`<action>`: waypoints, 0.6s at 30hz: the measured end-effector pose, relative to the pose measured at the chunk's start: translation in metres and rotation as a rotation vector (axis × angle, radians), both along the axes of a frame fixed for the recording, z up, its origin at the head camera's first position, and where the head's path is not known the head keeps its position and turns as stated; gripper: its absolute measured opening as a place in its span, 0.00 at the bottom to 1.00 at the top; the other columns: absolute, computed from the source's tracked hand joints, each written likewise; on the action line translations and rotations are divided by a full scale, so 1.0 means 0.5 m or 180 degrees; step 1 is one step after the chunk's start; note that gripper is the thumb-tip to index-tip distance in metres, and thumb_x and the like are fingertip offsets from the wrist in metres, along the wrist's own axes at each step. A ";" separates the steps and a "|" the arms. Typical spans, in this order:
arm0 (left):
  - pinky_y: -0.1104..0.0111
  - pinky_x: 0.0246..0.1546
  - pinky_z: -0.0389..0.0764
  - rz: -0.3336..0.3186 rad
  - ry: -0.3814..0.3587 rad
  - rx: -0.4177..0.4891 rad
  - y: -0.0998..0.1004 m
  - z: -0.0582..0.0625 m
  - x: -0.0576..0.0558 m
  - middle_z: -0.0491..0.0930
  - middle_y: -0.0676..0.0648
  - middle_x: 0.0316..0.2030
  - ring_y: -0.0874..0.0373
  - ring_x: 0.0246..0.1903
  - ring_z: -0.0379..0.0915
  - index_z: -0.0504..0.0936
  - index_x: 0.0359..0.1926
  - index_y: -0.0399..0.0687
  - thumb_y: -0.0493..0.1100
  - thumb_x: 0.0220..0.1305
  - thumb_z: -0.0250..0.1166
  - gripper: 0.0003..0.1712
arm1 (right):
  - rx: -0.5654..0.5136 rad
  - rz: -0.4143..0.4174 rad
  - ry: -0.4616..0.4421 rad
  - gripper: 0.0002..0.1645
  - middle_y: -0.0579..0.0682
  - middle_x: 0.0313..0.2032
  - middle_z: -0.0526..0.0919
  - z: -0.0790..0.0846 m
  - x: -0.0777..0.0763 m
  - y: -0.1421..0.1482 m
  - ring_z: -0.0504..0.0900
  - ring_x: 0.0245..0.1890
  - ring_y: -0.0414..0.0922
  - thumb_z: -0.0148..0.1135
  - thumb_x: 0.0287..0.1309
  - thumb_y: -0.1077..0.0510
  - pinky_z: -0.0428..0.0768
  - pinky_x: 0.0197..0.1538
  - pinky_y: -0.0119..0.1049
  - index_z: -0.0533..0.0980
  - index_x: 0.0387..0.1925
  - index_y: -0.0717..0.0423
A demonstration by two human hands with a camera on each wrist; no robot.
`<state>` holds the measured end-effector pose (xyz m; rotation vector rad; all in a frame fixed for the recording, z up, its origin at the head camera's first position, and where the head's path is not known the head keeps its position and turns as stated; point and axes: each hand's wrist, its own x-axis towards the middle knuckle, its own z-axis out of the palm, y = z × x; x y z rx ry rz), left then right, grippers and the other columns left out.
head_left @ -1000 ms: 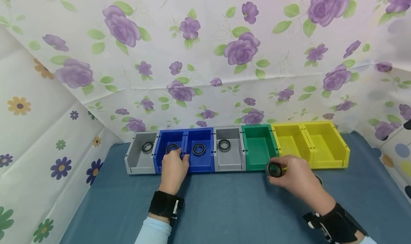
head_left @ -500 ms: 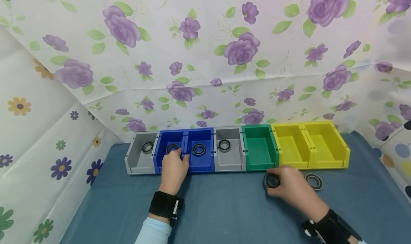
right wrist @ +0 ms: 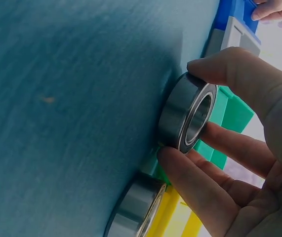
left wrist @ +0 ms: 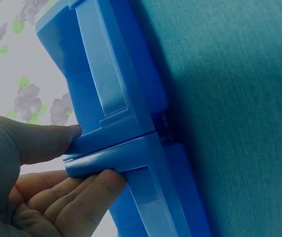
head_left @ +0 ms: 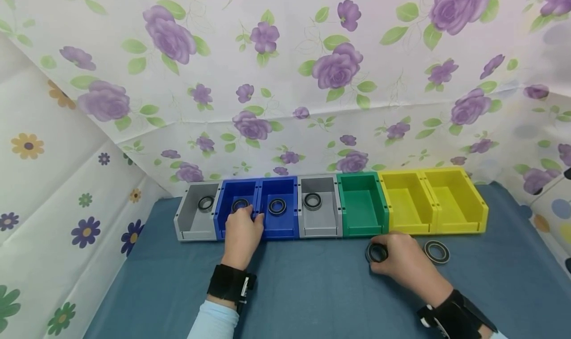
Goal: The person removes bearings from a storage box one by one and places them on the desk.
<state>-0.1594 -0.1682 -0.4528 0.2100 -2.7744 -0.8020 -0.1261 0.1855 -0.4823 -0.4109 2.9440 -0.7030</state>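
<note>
Backing my blue cloth (head_left: 303,294): floral sheet (head_left: 276,88).
Second bearing (right wrist: 137,205): nearby.
Right hand (head_left: 403,258): pinches bearing (right wrist: 179,113).
Left hand (head_left: 242,234): pinches adjoining blue bins (head_left: 280,225).

No text, label, brand, number or sign that we can read in any of the three views. Bearing ring (right wrist: 178,112), near right: no lettering legible to us on band or face. Storage bins (head_left: 319,232), far side, left to right: nothing we can read on the fronts. Black wrist strap (head_left: 226,283), near left: pale part at its edge, too small for us to tell any marking.
</note>
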 end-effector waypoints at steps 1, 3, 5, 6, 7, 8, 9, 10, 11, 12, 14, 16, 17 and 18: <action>0.59 0.38 0.78 -0.0004 0.0007 -0.0009 0.000 0.000 0.000 0.77 0.37 0.48 0.50 0.42 0.76 0.77 0.52 0.35 0.47 0.63 0.61 0.23 | 0.0010 -0.0001 0.0007 0.30 0.43 0.35 0.80 -0.001 0.000 0.000 0.74 0.31 0.36 0.77 0.30 0.48 0.74 0.32 0.34 0.81 0.41 0.53; 0.59 0.38 0.78 -0.0003 0.0009 -0.0015 0.000 0.000 0.000 0.77 0.37 0.48 0.50 0.42 0.76 0.77 0.52 0.35 0.47 0.63 0.61 0.23 | 0.0032 -0.0003 0.0025 0.31 0.44 0.35 0.79 -0.002 0.000 0.000 0.74 0.31 0.37 0.77 0.30 0.47 0.75 0.32 0.35 0.81 0.42 0.54; 0.59 0.38 0.77 0.0006 0.0009 -0.0023 0.000 0.000 -0.001 0.77 0.37 0.48 0.50 0.43 0.76 0.77 0.52 0.35 0.47 0.62 0.62 0.23 | 0.0052 -0.0008 0.0050 0.32 0.45 0.36 0.79 -0.005 0.000 0.000 0.74 0.31 0.37 0.77 0.30 0.47 0.75 0.33 0.35 0.81 0.42 0.54; 0.59 0.39 0.77 0.0011 0.0008 -0.0026 0.001 0.000 -0.001 0.77 0.37 0.48 0.49 0.43 0.76 0.77 0.52 0.35 0.47 0.62 0.62 0.23 | 0.0063 -0.0006 0.0055 0.32 0.45 0.36 0.79 -0.006 0.000 0.000 0.74 0.32 0.37 0.77 0.30 0.46 0.75 0.33 0.36 0.81 0.42 0.54; 0.58 0.39 0.77 0.0014 0.0007 -0.0023 0.001 0.000 -0.001 0.77 0.37 0.48 0.49 0.44 0.76 0.77 0.52 0.35 0.47 0.62 0.62 0.23 | 0.0075 -0.0007 0.0058 0.32 0.45 0.36 0.79 -0.008 0.000 0.000 0.74 0.32 0.37 0.77 0.30 0.46 0.75 0.33 0.36 0.81 0.42 0.54; 0.58 0.39 0.77 0.0018 -0.0001 -0.0018 0.001 -0.001 -0.001 0.77 0.37 0.48 0.49 0.44 0.75 0.77 0.52 0.35 0.47 0.62 0.62 0.22 | 0.0083 -0.0011 0.0054 0.32 0.45 0.36 0.79 -0.009 0.001 0.000 0.74 0.32 0.37 0.77 0.30 0.46 0.75 0.33 0.36 0.81 0.42 0.54; 0.58 0.39 0.77 0.0015 -0.0006 -0.0017 0.001 0.000 -0.001 0.77 0.37 0.48 0.49 0.45 0.75 0.77 0.52 0.35 0.47 0.62 0.61 0.23 | 0.0095 -0.0020 0.0053 0.31 0.45 0.36 0.79 -0.011 0.001 0.000 0.73 0.32 0.37 0.77 0.30 0.46 0.75 0.33 0.36 0.81 0.42 0.53; 0.58 0.40 0.77 0.0014 -0.0017 -0.0016 0.001 0.000 -0.001 0.77 0.37 0.48 0.49 0.45 0.75 0.77 0.52 0.35 0.47 0.63 0.61 0.23 | 0.0100 -0.0020 0.0050 0.31 0.45 0.36 0.78 -0.012 0.001 0.001 0.73 0.32 0.37 0.77 0.30 0.46 0.75 0.33 0.36 0.81 0.42 0.53; 0.58 0.40 0.77 0.0014 -0.0024 -0.0017 0.001 0.000 -0.001 0.77 0.37 0.48 0.49 0.45 0.75 0.77 0.52 0.35 0.48 0.63 0.61 0.23 | 0.0106 -0.0018 0.0055 0.31 0.45 0.35 0.78 -0.013 0.001 0.001 0.73 0.32 0.37 0.76 0.31 0.46 0.75 0.34 0.36 0.81 0.41 0.53; 0.58 0.40 0.77 0.0012 -0.0028 -0.0014 0.001 0.000 -0.001 0.77 0.37 0.48 0.49 0.45 0.75 0.77 0.52 0.35 0.48 0.63 0.61 0.23 | 0.0109 -0.0018 0.0057 0.31 0.45 0.35 0.78 -0.014 0.002 0.001 0.72 0.32 0.38 0.76 0.31 0.46 0.75 0.34 0.36 0.81 0.41 0.54; 0.59 0.39 0.77 0.0005 -0.0032 -0.0005 0.001 0.000 0.000 0.77 0.37 0.48 0.49 0.44 0.75 0.77 0.52 0.35 0.48 0.63 0.61 0.23 | 0.0099 -0.0024 0.0067 0.30 0.45 0.35 0.78 -0.014 0.002 0.000 0.72 0.32 0.38 0.76 0.31 0.46 0.75 0.34 0.36 0.81 0.41 0.54; 0.59 0.39 0.77 0.0006 -0.0031 -0.0005 0.001 0.000 0.000 0.77 0.37 0.48 0.49 0.44 0.75 0.77 0.52 0.35 0.48 0.63 0.61 0.23 | 0.0086 -0.0015 0.0072 0.30 0.46 0.36 0.78 -0.013 0.002 0.000 0.73 0.33 0.38 0.76 0.31 0.47 0.75 0.34 0.37 0.81 0.41 0.54; 0.59 0.39 0.77 0.0006 -0.0025 -0.0003 0.000 0.000 0.000 0.77 0.37 0.48 0.49 0.44 0.75 0.77 0.52 0.35 0.48 0.63 0.61 0.23 | 0.0079 -0.0013 0.0074 0.30 0.46 0.36 0.78 -0.013 0.003 0.000 0.73 0.33 0.39 0.76 0.31 0.47 0.75 0.35 0.37 0.81 0.41 0.54; 0.59 0.38 0.77 0.0006 -0.0021 0.0003 0.000 0.000 0.000 0.77 0.37 0.48 0.49 0.44 0.75 0.77 0.52 0.35 0.48 0.63 0.61 0.23 | 0.0072 -0.0016 0.0068 0.30 0.46 0.36 0.78 -0.012 0.003 0.000 0.73 0.34 0.39 0.76 0.31 0.47 0.75 0.35 0.37 0.81 0.41 0.54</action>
